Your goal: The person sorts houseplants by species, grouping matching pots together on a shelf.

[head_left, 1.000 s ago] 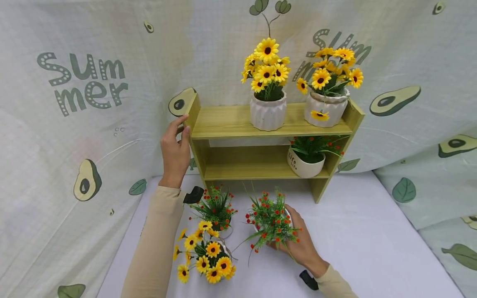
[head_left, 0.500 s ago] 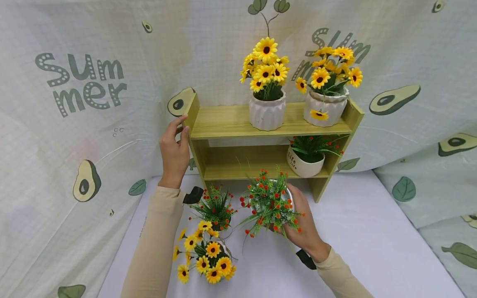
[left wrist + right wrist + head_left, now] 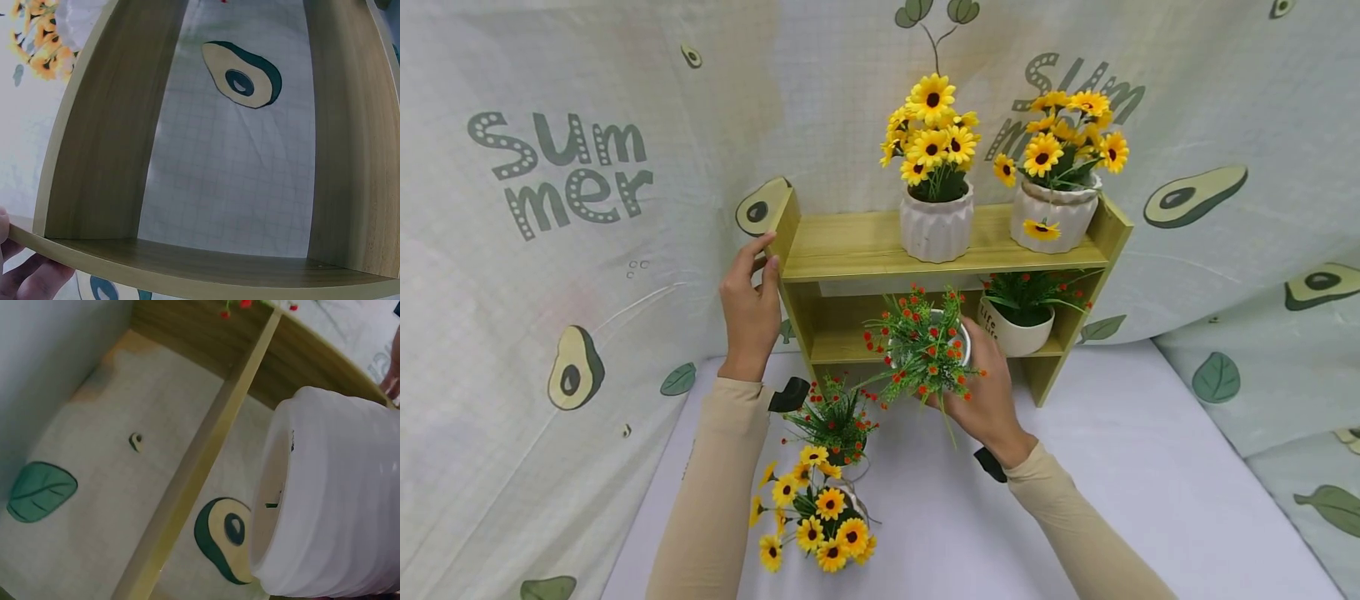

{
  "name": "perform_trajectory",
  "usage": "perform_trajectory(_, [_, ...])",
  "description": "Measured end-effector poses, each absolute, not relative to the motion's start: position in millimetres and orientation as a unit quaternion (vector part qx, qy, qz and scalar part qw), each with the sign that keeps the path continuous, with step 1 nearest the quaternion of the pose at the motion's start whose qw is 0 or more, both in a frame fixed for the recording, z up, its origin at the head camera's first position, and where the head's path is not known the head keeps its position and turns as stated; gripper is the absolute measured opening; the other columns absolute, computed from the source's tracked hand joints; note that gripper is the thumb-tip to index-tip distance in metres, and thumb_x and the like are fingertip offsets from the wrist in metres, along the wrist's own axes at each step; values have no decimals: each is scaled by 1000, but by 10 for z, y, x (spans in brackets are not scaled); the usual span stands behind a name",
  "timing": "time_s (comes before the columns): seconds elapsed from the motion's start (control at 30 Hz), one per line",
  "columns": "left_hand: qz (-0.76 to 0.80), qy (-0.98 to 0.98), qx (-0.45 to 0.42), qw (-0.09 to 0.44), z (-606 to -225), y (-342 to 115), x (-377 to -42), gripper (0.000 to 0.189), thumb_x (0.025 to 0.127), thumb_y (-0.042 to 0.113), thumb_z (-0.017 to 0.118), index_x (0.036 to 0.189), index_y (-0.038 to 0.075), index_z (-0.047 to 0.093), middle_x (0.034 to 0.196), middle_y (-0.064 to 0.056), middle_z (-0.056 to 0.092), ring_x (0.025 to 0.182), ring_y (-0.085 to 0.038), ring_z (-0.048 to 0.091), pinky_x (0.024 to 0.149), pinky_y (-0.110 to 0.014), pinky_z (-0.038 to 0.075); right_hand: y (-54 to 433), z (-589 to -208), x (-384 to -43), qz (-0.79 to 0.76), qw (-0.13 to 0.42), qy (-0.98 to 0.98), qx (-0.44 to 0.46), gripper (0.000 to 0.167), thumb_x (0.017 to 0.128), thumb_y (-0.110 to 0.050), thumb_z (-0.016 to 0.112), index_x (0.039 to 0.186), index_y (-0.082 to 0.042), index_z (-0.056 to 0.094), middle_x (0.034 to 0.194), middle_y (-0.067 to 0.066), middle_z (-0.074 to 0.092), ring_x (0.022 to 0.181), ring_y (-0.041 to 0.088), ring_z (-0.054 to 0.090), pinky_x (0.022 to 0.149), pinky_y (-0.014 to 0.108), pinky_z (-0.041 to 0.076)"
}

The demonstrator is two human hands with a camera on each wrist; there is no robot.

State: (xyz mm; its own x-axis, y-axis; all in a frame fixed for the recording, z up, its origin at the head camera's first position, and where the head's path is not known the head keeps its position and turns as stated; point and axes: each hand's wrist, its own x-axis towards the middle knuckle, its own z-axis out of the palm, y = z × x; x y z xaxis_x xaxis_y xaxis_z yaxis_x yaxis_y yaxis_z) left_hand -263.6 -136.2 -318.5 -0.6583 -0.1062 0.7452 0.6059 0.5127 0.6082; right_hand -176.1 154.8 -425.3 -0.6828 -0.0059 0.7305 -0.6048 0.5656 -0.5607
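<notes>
My right hand (image 3: 988, 387) grips a white ribbed pot (image 3: 337, 500) of artificial greenery with small red flowers (image 3: 925, 346), held in the air before the lower tier of a two-tier wooden shelf (image 3: 850, 271). In the right wrist view the pot's underside is tilted toward the camera and hides much of the hand. At the shelf's left end, my left hand (image 3: 751, 308) holds the upper side panel's edge between thumb and fingers. Only some of its fingers (image 3: 40, 281) show in the left wrist view, below that panel.
Two pots of yellow flowers (image 3: 936, 225) (image 3: 1052, 212) stand on the top tier. A white "Life" pot (image 3: 1018, 329) sits at the lower tier's right. Another red-flowered plant (image 3: 835, 421) and a yellow-flowered pot (image 3: 827, 517) stand on the white table (image 3: 1120, 467), near my left forearm.
My right hand has raised the red-flowered potted plant from near the table, forward to the lower tier's front. The left hand stays at the shelf's side.
</notes>
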Motion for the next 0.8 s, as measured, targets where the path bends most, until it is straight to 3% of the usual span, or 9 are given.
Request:
perform_trajectory(0.17, [-466,-781,-159,383,-3186,-1362,-2636,33,108,6,60,140,0,66,139,-18,67,116,-36,71,85,-44,63,1488,-4195,-1933,416,353,-822,162,84,77,-4,86,151,6,48,144,25,58,127,45,56,105,66,41])
perform_trajectory(0.3, [-463,-782,-160,386,-3193,-1364,-2647,33,108,6,60,140,0,66,139,-18,67,116,-36,71,85,-47,63,1452,-4181,-2061,406,357,-829,144,84,75,-4,84,150,6,49,140,25,60,129,46,55,109,65,40])
perform_trajectory(0.4, [-464,-781,-160,386,-3200,-1367,-2649,34,108,6,60,140,0,65,139,-18,67,116,-35,71,85,-50,63,1433,-4187,-2142,404,358,-831,131,90,73,-10,92,150,6,49,136,25,62,125,45,57,110,64,41])
perform_trajectory(0.6, [-469,-778,-164,385,-3199,-1367,-2657,34,108,7,60,140,0,65,140,-18,66,117,-36,71,85,-54,62,1414,-4202,-2255,408,347,-839,91,102,67,-19,101,150,6,47,129,25,63,112,44,60,100,61,46])
perform_trajectory(0.8, [-469,-776,-167,386,-3199,-1367,-2661,33,108,7,60,140,0,65,140,-18,67,116,-36,71,85,-55,62,1398,-4212,-2363,409,335,-847,52,107,65,-29,104,151,2,48,128,23,65,113,45,61,98,61,48])
